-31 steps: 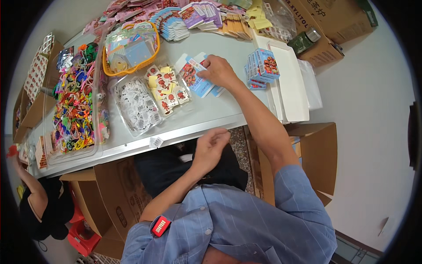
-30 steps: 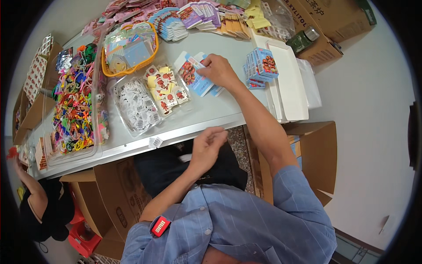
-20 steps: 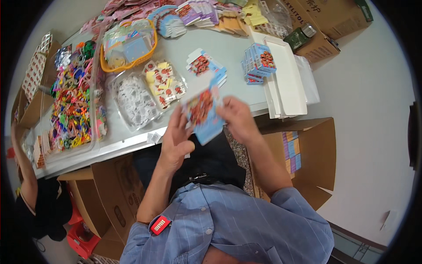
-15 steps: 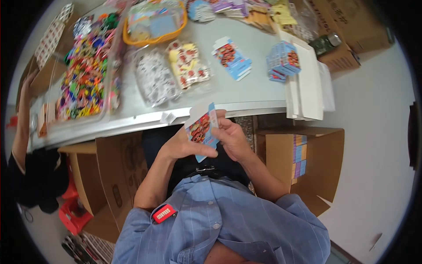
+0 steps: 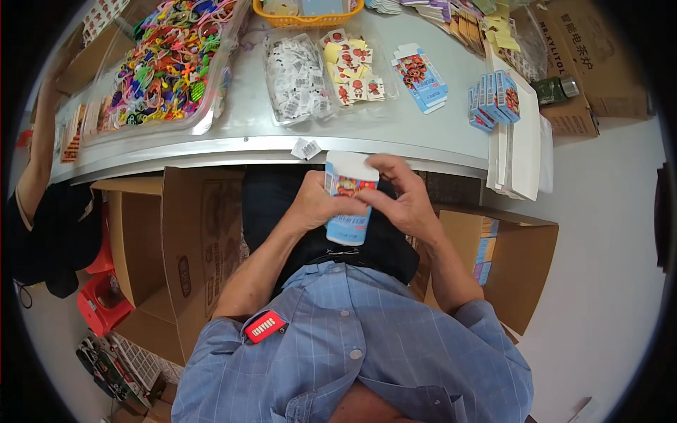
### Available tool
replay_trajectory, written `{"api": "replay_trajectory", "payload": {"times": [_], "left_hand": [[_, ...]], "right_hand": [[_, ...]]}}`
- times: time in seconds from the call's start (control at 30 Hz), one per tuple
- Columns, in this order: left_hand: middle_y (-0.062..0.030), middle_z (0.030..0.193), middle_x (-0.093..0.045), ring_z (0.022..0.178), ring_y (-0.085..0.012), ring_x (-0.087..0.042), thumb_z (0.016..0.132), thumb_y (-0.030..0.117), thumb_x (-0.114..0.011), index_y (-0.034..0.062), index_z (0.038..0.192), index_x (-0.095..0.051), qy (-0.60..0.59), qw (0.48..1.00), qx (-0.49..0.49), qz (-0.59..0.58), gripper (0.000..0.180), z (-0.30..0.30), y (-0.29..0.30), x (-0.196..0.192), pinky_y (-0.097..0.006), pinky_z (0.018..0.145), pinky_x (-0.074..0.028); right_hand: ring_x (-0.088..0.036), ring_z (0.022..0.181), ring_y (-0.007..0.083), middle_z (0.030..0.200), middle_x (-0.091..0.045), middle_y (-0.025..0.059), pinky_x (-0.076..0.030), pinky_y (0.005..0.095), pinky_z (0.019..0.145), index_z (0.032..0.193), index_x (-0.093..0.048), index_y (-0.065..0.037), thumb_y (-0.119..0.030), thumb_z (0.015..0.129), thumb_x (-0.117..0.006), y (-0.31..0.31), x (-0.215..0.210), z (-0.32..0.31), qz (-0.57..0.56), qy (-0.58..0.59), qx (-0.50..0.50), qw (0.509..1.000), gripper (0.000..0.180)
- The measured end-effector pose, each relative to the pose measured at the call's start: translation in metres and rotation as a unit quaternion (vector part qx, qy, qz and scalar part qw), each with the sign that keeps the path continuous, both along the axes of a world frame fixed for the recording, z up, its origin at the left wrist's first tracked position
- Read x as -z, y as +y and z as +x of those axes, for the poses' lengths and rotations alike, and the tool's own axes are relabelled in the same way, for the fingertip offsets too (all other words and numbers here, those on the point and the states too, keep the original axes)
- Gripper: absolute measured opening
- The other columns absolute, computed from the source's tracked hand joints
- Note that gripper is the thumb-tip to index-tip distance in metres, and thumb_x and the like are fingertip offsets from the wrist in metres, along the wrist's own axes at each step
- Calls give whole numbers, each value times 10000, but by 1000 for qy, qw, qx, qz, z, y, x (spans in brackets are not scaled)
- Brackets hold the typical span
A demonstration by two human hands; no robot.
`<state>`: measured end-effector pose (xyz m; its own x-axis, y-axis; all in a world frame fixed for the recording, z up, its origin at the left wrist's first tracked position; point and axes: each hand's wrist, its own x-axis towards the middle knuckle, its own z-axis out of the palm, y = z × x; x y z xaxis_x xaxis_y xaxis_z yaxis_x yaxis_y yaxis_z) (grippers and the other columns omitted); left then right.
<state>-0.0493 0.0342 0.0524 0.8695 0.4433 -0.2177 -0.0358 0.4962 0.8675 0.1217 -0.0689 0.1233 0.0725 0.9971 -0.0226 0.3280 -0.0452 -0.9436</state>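
Observation:
Between my hands is a small blue carton [image 5: 346, 230] with a colourful picture on its front and its white top flap standing up. My left hand [image 5: 315, 203] grips it from the left, thumb across the front. My right hand [image 5: 407, 204] presses its thumb on the carton's front from the right, and its fingers, partly blurred, reach the upper right edge near the flap. The carton is just off the table's front edge, above my lap. Flat blue cartons [image 5: 422, 79] lie on the table beyond, and several filled-out blue cartons [image 5: 495, 97] stand together at the right.
On the table are a clear bin of colourful bands [image 5: 173, 67], a tray of small white packets [image 5: 296, 81], a tray of stickers [image 5: 355, 67] and an orange basket [image 5: 310, 19]. Open cardboard boxes [image 5: 185, 268] flank my legs. Another person's arm [image 5: 44, 134] reaches in at far left.
The carton has turned more upright and its front looks more filled out. My right hand has shifted up toward the flap. The whole view has swung, so the table appears higher and farther right.

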Motion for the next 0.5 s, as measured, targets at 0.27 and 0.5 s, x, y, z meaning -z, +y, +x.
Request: {"api": "replay_trajectory", "payload": {"times": [0.27,0.5], "left_hand": [[-138,1077,-704,883,-149,-701,854,-14,-779,-47,1387,-422,-17,961,-272,54,643,28,-56,30,-258,735,-592],[-142,1117,-673,940,-152,-692,888,-42,-728,-49,1335,-558,-25,981,-183,59,479,29,-64,47,-257,803,-582]], "right_hand": [[-684,880,133,1023,-700,151,-556,236,770,1285,-490,63,64,924,-663,-27,64,-14,28,271,312,910,400],[-670,960,152,1090,-679,150,-557,259,839,1256,-563,67,59,930,-663,-59,94,-14,78,281,343,893,341]]}}
